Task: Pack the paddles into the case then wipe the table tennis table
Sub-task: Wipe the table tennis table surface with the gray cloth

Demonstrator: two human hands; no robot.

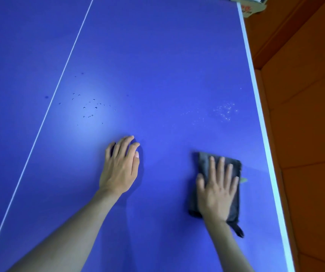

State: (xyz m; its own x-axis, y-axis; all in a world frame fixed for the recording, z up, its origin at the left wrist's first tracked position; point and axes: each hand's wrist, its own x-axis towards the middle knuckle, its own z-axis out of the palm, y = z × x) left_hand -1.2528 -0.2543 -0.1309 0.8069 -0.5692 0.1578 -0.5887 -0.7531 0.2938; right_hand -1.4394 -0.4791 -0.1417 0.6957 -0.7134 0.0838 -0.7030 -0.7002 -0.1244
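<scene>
I am in the wiping step: my right hand [217, 190] presses flat, fingers straight, on the dark cloth [202, 163] near the bench [157, 55] edge. My left hand [119, 166] rests open, holding nothing. Next, I judge, the cloth must go forward to the water drops [91, 108]. No paddles or case are in view.

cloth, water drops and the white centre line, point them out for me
cloth [202, 163]: head view, bare upper left corner beyond the fingers
water drops [95, 107]: head view, a drop in the cluster by the line
white centre line [59, 83]: head view, its middle stretch
</scene>
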